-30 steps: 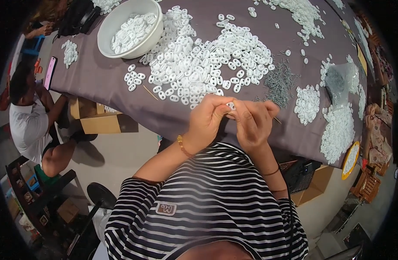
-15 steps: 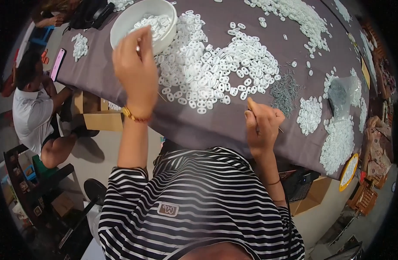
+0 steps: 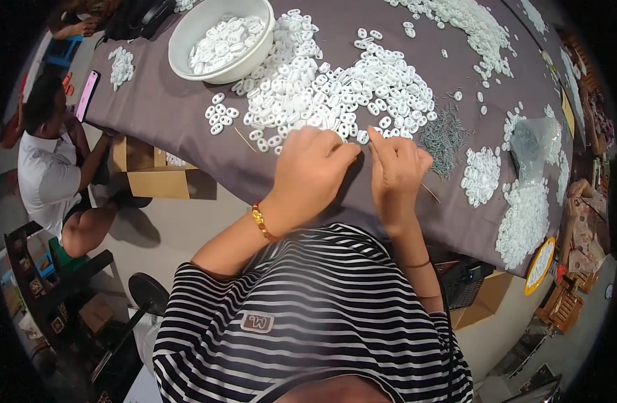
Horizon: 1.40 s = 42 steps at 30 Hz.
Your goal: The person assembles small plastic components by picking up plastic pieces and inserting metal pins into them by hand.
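Both my hands are drawn close together over the near edge of the cloth-covered table, in front of a heap of white oval pieces with two holes. My left hand is closed, thumb and fingers pinched, pointing right. Facing it, my right hand is pinched too. Whatever sits between the fingertips is hidden or too small to name. A thin brown stick shows beside my right hand; I cannot tell whether it is held. Small grey pins or screws lie in a pile just beyond that hand.
A white bowl of similar pieces stands at the far left. Another thin stick lies near a small cluster of pieces. Further right are more white piles and a clear plastic bag. A person sits at the left.
My left hand has come down and right from the bowl to beside my right hand. The right hand has shifted slightly up and left. The small cluster below the bowl is now uncovered.
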{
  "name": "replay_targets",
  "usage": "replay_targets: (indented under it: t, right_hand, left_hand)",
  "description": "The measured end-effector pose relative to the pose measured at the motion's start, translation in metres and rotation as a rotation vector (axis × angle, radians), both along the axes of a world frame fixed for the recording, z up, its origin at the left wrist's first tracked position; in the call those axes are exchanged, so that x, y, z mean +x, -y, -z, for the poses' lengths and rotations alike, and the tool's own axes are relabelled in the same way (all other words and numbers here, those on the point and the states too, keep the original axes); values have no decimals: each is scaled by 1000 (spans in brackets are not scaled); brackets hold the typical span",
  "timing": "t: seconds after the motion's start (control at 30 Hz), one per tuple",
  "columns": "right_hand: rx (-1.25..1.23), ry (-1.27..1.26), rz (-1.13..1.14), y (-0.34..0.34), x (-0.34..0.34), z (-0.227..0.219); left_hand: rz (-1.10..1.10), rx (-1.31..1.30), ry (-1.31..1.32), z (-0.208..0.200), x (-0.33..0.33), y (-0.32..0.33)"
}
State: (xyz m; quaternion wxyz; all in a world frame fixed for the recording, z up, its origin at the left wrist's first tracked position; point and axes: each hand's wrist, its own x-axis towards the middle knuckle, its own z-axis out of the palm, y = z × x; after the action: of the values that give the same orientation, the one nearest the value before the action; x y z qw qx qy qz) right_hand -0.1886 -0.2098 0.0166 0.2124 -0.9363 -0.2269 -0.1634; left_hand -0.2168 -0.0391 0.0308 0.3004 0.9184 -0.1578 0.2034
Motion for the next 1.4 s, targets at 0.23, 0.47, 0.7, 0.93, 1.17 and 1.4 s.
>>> replay_targets:
  t: [0.23, 0.47, 0.7, 0.93, 1.17, 1.4]
  right_hand:
    - [117, -51, 64, 4, -3, -1]
    - [134, -14, 32, 9, 2, 5]
    - [32, 84, -52, -3, 9, 3]
    - [323, -192, 5, 7, 4, -2]
    - [787, -666, 51, 10, -7, -17]
    - [1006, -865, 94, 8, -9, -21]
  left_hand:
    - [-63, 169, 11, 10, 1, 7]
    - [10, 127, 16, 11, 7, 8]
    - [-21, -13, 21, 14, 2, 4]
    - [-29, -140, 16, 11, -1, 10]
    - [-57, -473, -271, 2, 2, 23]
    - [-92, -743, -685, 0, 0, 25]
